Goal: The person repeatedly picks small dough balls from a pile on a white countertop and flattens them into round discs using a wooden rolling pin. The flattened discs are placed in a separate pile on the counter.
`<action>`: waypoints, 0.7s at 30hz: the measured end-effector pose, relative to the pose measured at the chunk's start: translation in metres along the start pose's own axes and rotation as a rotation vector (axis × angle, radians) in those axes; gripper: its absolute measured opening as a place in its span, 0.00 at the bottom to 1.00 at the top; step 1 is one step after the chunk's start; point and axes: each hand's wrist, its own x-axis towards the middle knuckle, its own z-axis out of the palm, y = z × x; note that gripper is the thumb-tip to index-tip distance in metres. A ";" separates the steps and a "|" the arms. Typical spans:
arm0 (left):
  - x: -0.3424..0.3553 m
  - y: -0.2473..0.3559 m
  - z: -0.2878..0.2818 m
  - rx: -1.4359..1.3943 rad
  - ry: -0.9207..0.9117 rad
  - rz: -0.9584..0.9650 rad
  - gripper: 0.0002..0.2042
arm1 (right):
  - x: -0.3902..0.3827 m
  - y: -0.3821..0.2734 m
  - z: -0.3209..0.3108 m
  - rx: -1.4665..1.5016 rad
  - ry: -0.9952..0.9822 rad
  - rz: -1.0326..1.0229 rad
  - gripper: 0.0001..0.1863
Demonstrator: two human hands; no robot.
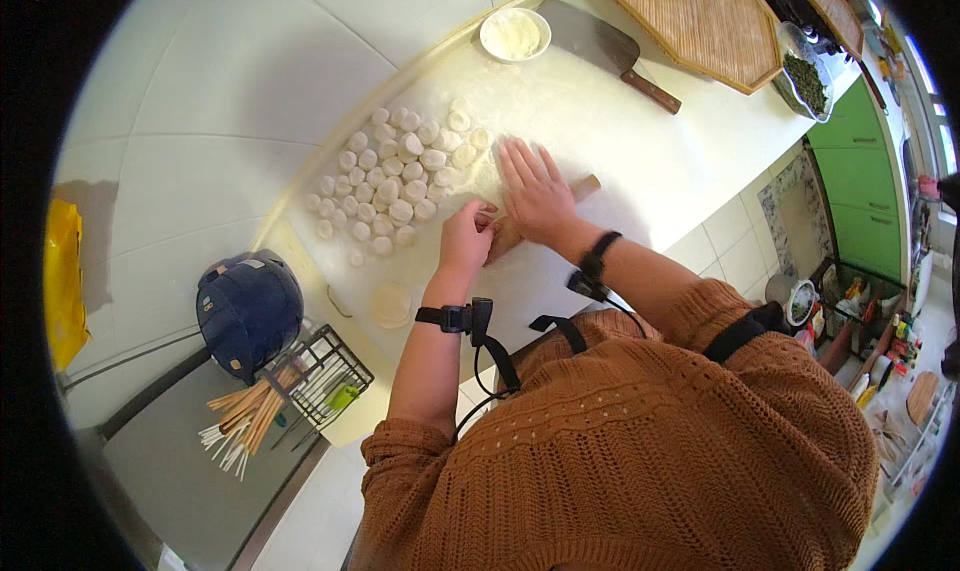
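My right hand (540, 196) lies flat across a wooden rolling pin (588, 186), its fingers stretched out. The pin slants over the floured white worktop (640, 156), and its far right end sticks out past the hand. Just to the left, the fingers of my left hand (466, 237) are closed in a pinch on the edge of a pale dough wrapper (490, 214). Most of that wrapper is hidden by the hands and pin. Several small floured dough pieces (386, 194) are crowded beyond my left hand. One rolled round wrapper (391, 305) rests by my left wrist.
A white bowl of flour (512, 35) and a cleaver (650, 89) lie at the back. Farther right are an octagonal bamboo tray (700, 21) and a clear bowl of chopped greens (803, 83). A chopstick rack (330, 371) hangs at the left, below a dark blue object (250, 311).
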 end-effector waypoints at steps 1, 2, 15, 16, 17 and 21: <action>0.000 -0.005 0.000 -0.084 -0.038 0.021 0.15 | -0.012 0.000 -0.005 0.058 -0.028 0.014 0.39; -0.005 -0.009 0.001 -0.170 0.000 -0.007 0.17 | -0.028 -0.001 -0.011 0.089 -0.116 0.044 0.39; -0.006 0.006 0.000 0.004 0.028 0.094 0.17 | -0.001 -0.003 -0.002 0.096 -0.047 0.095 0.38; -0.014 0.002 0.004 -0.036 0.114 0.084 0.18 | -0.022 -0.004 -0.013 -0.001 -0.220 0.130 0.39; -0.025 -0.004 0.009 -0.081 0.203 0.065 0.19 | -0.046 -0.004 -0.023 0.011 -0.339 0.161 0.40; -0.035 -0.006 0.015 -0.290 0.212 -0.161 0.22 | -0.042 -0.003 -0.019 0.018 -0.192 0.108 0.39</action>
